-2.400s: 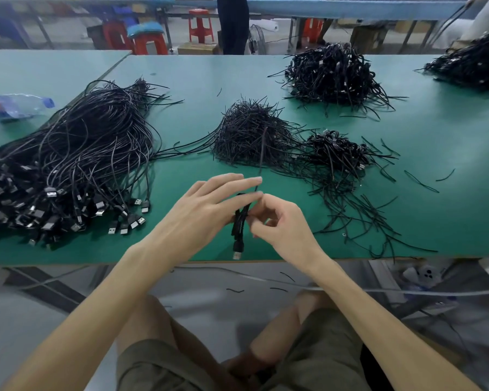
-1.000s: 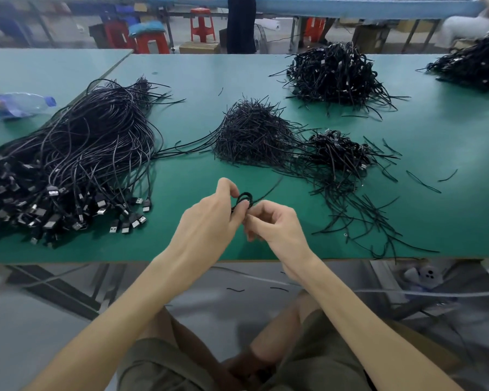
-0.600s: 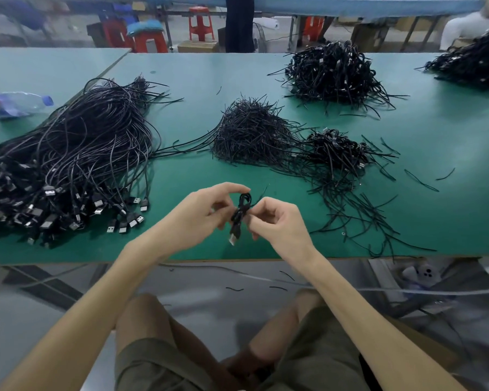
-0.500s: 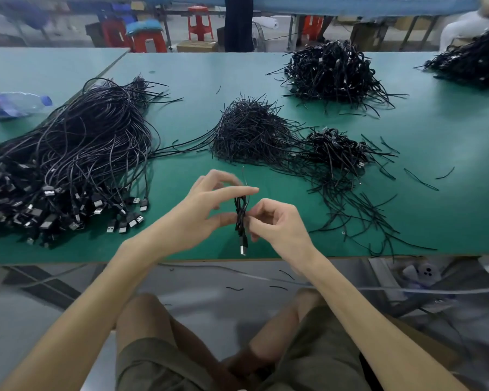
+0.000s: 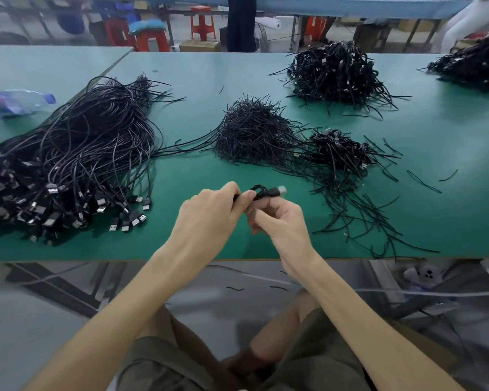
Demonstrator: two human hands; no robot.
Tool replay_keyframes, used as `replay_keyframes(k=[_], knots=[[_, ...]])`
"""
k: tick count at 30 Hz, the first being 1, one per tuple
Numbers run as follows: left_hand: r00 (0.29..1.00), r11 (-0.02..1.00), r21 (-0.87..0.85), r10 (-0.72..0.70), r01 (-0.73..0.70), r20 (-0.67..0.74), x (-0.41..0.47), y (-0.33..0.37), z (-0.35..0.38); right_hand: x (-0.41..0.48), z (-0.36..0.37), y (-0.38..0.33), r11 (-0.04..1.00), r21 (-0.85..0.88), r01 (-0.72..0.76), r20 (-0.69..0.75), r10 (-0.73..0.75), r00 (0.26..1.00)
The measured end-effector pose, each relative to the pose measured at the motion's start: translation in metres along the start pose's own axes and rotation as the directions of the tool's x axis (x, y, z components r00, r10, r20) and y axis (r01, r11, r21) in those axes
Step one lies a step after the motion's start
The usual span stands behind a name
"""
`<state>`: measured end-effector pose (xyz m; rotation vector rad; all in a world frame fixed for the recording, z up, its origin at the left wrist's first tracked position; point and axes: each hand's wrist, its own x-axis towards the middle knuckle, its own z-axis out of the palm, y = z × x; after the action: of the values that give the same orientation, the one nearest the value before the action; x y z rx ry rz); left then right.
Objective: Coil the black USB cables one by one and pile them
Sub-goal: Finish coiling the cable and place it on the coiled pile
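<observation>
both sets of fingers (image 5: 244,196) are clenched round one small black coiled cable (image 5: 259,191). the left hand (image 5: 209,218) pinches its left end and the right hand (image 5: 280,221) grips it from below, just above the near part of the green tabletop (image 5: 449,193). one silver-tipped plug (image 5: 280,190) sticks out to the right of the fingers.

five black heaps lie around them. left of the fingers is a big spread of uncoiled cables (image 5: 76,153), plugs toward the near edge. straight beyond is a mound of short strands (image 5: 251,131). beyond and to the right is a small pile of coils (image 5: 339,148), with stray strands trailing to the near edge. farther off is a larger pile (image 5: 333,71), and at the far right a fifth heap (image 5: 474,66), cut by the frame.

far left lies one plastic bottle (image 5: 14,101) on its side, its label too blurred to read. a seam splits off a second green top there. behind stand red stools (image 5: 201,21) and a cardboard box (image 5: 199,46). below the fingers are the person's knees and a grey floor.
</observation>
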<state>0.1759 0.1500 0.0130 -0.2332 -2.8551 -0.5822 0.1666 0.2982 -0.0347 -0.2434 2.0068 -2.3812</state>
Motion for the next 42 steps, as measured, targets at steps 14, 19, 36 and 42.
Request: replay_keyframes(k=[14,19,36,42], knots=[[0.989,0.960,-0.254,-0.090,0.117,0.114,0.003,0.007,0.024,0.006,-0.015,0.000,0.983,-0.159,-0.089,-0.052,0.082,0.995],[0.946,0.913,-0.389,0.007,0.126,0.323,0.011,-0.008,0.027,0.015,-0.018,-0.012,0.967,-0.161,-0.197,-0.054,0.190,0.980],[0.943,0.870,0.398,-0.332,0.293,0.033,0.038,-0.163,-0.003,0.138,-0.127,-0.068,0.309,-0.909,-0.281,-0.352,-0.204,0.914],[0.923,0.913,0.197,-0.378,0.358,0.074,0.052,-0.148,0.010,0.095,-0.095,-0.035,0.265,-0.964,0.015,-0.085,-0.360,0.929]])
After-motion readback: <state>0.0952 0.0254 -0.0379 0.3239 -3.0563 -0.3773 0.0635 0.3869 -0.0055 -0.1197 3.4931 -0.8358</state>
